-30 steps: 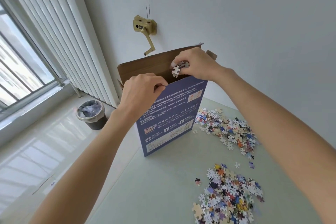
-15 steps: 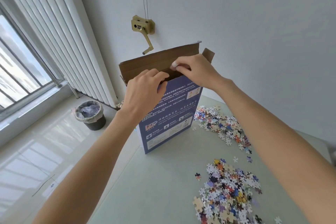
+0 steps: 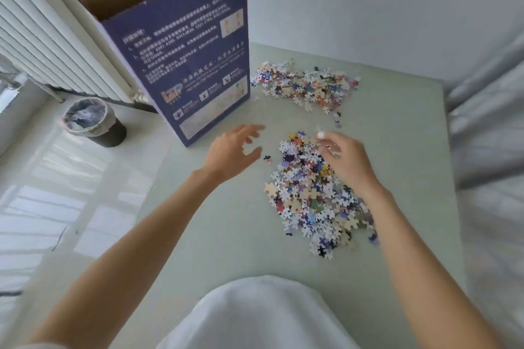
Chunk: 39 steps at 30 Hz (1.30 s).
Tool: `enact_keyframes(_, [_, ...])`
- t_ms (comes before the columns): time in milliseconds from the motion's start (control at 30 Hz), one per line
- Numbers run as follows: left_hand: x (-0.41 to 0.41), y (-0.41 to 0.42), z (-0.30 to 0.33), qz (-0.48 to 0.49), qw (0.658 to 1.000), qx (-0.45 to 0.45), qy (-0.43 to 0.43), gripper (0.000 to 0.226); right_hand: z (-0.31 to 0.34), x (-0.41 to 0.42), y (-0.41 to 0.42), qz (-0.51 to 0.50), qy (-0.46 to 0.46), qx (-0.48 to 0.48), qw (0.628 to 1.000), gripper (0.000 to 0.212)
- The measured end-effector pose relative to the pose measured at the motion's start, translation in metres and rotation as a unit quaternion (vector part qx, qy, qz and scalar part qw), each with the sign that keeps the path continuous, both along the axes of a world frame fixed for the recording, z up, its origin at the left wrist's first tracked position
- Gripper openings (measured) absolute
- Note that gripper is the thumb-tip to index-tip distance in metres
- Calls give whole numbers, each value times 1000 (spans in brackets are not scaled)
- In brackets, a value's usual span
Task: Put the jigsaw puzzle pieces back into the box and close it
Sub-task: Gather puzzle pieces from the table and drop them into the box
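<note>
We are holding our left hand [image 3: 232, 150] above the pale green bench [image 3: 215, 221], fingers spread and gripping nothing. Our right hand [image 3: 347, 161] is hovering over the nearer heap of jigsaw pieces [image 3: 314, 195], fingers loosely curled (motion blur is hiding whether its grip has any piece, so we cannot tell). The tall blue puzzle box [image 3: 181, 56] is standing upright and open-topped at the bench's far left, a second scatter of pieces [image 3: 306, 85] lying just right of it.

Both bare arms reach forward, left hand [image 3: 232, 151] with fingers spread loosely, right hand [image 3: 347, 160] blurred, fingers lightly curled.
</note>
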<state>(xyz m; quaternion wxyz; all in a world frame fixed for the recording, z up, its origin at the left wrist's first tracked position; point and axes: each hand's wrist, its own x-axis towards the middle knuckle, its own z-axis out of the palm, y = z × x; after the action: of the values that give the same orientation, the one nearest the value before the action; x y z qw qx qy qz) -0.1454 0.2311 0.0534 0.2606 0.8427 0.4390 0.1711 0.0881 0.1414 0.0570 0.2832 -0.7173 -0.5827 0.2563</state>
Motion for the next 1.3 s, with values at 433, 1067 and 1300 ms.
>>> enact_keyframes(433, [61,-72,-134,74,954,-204,207,108,-146,71,-148,-207,-138,-272,930,76])
enact_keyframes(1067, [86,-112,-148,30,976,-166,138,77,-147,-5,-93,-68,-76,-166,981,63])
enact_keyframes(1300, [90,-105,-148,-8,981,-102,164,55,-135,4,-94,-57,21,-197,979,66])
